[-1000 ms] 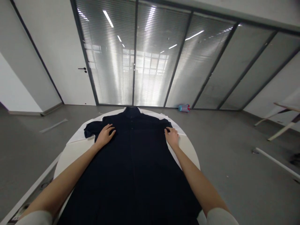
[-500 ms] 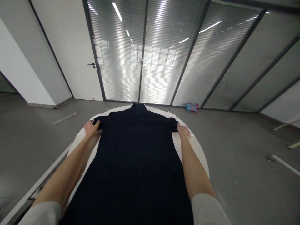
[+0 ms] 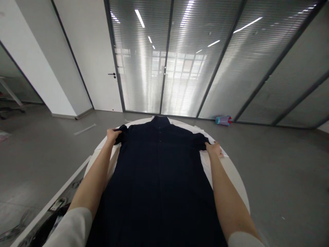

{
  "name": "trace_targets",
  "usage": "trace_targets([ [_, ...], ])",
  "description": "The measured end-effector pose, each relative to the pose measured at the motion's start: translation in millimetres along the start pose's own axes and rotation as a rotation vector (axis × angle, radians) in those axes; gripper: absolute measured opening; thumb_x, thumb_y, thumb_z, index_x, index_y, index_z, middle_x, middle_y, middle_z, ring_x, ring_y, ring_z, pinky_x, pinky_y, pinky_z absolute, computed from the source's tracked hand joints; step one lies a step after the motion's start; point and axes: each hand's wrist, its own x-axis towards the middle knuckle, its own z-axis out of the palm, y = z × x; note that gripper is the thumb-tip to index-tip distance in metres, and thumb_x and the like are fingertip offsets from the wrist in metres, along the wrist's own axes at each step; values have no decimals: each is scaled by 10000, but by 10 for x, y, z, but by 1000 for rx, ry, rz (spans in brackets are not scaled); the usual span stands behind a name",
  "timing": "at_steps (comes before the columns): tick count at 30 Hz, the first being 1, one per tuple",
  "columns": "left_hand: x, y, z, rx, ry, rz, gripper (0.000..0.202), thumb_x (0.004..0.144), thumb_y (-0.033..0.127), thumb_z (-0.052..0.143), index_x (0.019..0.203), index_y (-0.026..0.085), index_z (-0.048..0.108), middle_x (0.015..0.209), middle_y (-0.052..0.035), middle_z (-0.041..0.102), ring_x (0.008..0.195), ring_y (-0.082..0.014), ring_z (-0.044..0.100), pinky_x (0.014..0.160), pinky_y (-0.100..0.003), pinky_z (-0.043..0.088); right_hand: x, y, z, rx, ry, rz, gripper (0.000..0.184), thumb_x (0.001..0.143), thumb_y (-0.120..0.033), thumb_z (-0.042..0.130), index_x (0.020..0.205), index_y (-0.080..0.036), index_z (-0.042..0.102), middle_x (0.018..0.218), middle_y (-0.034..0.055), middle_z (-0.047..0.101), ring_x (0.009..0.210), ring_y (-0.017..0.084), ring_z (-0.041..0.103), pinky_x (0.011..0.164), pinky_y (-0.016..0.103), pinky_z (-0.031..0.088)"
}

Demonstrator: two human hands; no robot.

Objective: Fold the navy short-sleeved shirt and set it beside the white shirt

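A dark navy short-sleeved shirt (image 3: pixel 159 171) lies spread face up, its stand collar (image 3: pixel 160 121) at the far end and small buttons down the front. Its lower end runs out of view at the bottom. My left hand (image 3: pixel 112 136) is closed on the end of the left-side sleeve (image 3: pixel 121 134), which looks bunched and a little raised. On the other side, my right hand (image 3: pixel 214 149) pinches the edge of the right-side sleeve (image 3: pixel 201 141), with the thumb on top. Both arms reach forward along the shirt's sides.
Under the shirt is a round white table (image 3: pixel 238 183), with white material (image 3: pixel 205 161) showing beside it. Left of it, a white-edged frame (image 3: pixel 52 202) holds cables and dark items. A blue and red cylindrical object (image 3: pixel 223 120) lies on the floor by the glass partition (image 3: pixel 185 82).
The view has turned slightly left, so everything appears farther right. The left-side sleeve is more bunched and lifted in my left hand. My right hand keeps its hold on the other sleeve.
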Motion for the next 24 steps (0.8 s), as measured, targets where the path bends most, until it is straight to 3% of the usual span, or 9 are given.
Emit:
trace_targets([
  [4, -86, 351, 7, 20, -70, 202, 440, 652, 284, 744, 1059, 134, 669, 955, -79, 721, 986, -279, 674, 842, -325, 514, -20, -241, -6, 160, 2, -163, 621, 811, -278, 616, 1398, -95, 533, 1227, 177, 680, 1219, 347, 588, 1065, 489, 419],
  [8, -372, 624, 214, 92, -324, 572, 648, 652, 279, 751, 1263, 177, 561, 968, -52, 692, 912, -242, 664, 834, -337, 516, -262, -573, 87, 408, -136, -475, 661, 788, -270, 651, 1402, -60, 527, 1109, 147, 715, 996, 264, 678, 910, 361, 532],
  [10, -513, 661, 339, 132, -496, 676, 717, 657, 265, 737, 1337, 182, 522, 975, -55, 685, 885, -240, 663, 820, -342, 518, -467, -674, 143, 460, -358, -674, 785, 756, -273, 707, 1478, -109, 445, 1032, 94, 731, 908, 228, 684, 859, 352, 552],
  [12, -600, 644, 432, 166, -687, 680, 777, 640, 285, 760, 1368, 168, 519, 990, -76, 693, 899, -256, 674, 818, -344, 525, -659, -708, 185, 372, -718, -841, 848, 721, -285, 772, 1490, -164, 436, 975, 52, 741, 855, 205, 687, 823, 339, 560],
  [15, -600, 593, 487, 144, -922, 581, 800, 652, 414, 782, 1359, 120, 547, 1055, -134, 715, 962, -289, 695, 858, -361, 540, -813, -687, 225, 131, -1061, -962, 643, 768, -348, 769, 1360, -172, 590, 965, 59, 749, 850, 212, 698, 810, 340, 562],
  [17, -536, 560, 486, 64, -932, 589, 746, 734, 507, 709, 1340, 97, 567, 1110, -160, 717, 1005, -292, 697, 921, -381, 533, -818, -668, 254, 61, -951, -1013, 477, 860, -372, 683, 1285, -158, 649, 1000, 81, 747, 889, 226, 698, 849, 360, 557],
  [19, -461, 507, 489, 8, -788, 678, 674, 823, 557, 603, 1320, 102, 592, 1189, -163, 702, 1099, -294, 670, 1007, -404, 496, -789, -652, 302, 56, -704, -1076, 403, 929, -363, 593, 1273, -166, 660, 1109, 100, 727, 1004, 240, 683, 942, 384, 530],
  [22, -403, 355, 549, 116, -523, 824, 656, 884, 597, 514, 1343, 137, 600, 1386, -138, 604, 1365, -310, 483, 1149, -438, 369, -783, -605, 423, -26, -403, -1139, 460, 962, -408, 543, 1363, -191, 606, 1385, 114, 600, 1295, 278, 540, 1115, 439, 408],
  [24, -417, 221, 626, 293, -444, 850, 690, 905, 620, 480, 1399, 146, 566, 1491, -127, 509, 1462, -316, 342, 1200, -460, 282, -827, -544, 523, -158, -340, -1141, 575, 965, -499, 522, 1466, -217, 508, 1530, 110, 456, 1420, 317, 400, 1164, 494, 331],
])
